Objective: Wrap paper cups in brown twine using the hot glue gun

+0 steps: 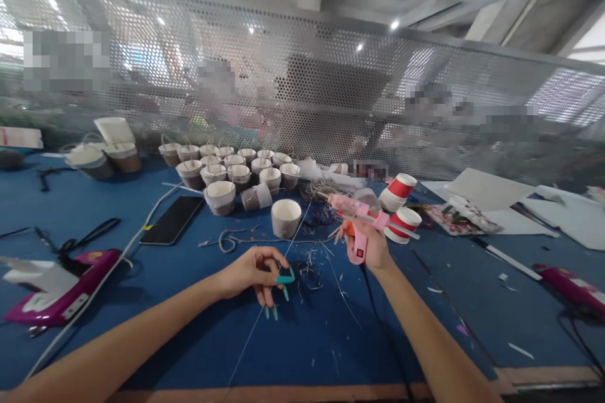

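Far left of the left hand, a magenta power strip (50,316) and a white cable (128,236) bound its side, with a dark phone (172,220) just inside them. The left hand (265,277) is half curled, thumb and forefinger close together, with a stretch of blue tabletop (278,352) between it and the table's near edge. Just beyond its fingertips stands a pale cup (286,219), upright; farther off, small pails (239,176) crowd together, one of them on its side. The right hand (378,249) is wrapped round the handle of a pink glue gun (362,233), raised over the table, nozzle towards the left. Close beyond it on the right are red-and-white cups (403,221), and more tabletop runs right to a second power strip (570,283).

A thin strand (253,335) passes by the left hand; whether the fingers pinch it, I cannot tell. A wire tangle (326,189) is partly hidden behind the gun. The gun's black cord (378,315) leaves at the bottom, and the second power strip is cut off at the right. Shapes behind the perforated screen (326,88) are blurred.
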Action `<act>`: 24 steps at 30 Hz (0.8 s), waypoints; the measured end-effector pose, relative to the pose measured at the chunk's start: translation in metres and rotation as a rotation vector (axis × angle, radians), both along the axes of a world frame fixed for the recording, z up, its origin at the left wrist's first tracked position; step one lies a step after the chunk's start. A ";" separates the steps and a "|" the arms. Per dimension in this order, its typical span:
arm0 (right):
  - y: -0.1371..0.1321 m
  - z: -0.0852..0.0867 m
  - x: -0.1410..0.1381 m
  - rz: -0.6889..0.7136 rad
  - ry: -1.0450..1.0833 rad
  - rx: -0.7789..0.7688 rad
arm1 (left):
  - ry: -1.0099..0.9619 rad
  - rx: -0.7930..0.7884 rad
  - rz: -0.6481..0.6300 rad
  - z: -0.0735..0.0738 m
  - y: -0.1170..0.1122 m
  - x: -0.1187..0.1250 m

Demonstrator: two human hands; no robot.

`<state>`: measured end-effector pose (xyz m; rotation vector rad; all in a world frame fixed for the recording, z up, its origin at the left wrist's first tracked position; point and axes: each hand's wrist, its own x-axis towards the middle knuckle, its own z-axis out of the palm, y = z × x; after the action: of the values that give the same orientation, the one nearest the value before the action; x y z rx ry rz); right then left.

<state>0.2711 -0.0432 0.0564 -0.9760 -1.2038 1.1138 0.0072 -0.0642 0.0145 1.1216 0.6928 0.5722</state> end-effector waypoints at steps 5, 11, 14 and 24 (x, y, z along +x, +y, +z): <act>-0.005 0.000 -0.004 0.048 -0.096 -0.040 | -0.006 0.007 0.009 0.000 -0.001 0.000; -0.003 -0.004 -0.001 0.057 -0.083 -0.058 | -0.003 0.004 -0.001 -0.001 0.000 0.000; -0.003 -0.003 0.001 0.075 -0.077 -0.075 | 0.004 0.007 -0.008 -0.001 0.001 -0.001; -0.003 -0.005 0.002 0.077 -0.102 -0.084 | -0.004 0.010 -0.026 -0.001 0.001 -0.001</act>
<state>0.2733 -0.0462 0.0513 -1.0690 -1.2940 1.1952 0.0063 -0.0636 0.0136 1.1366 0.6719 0.5560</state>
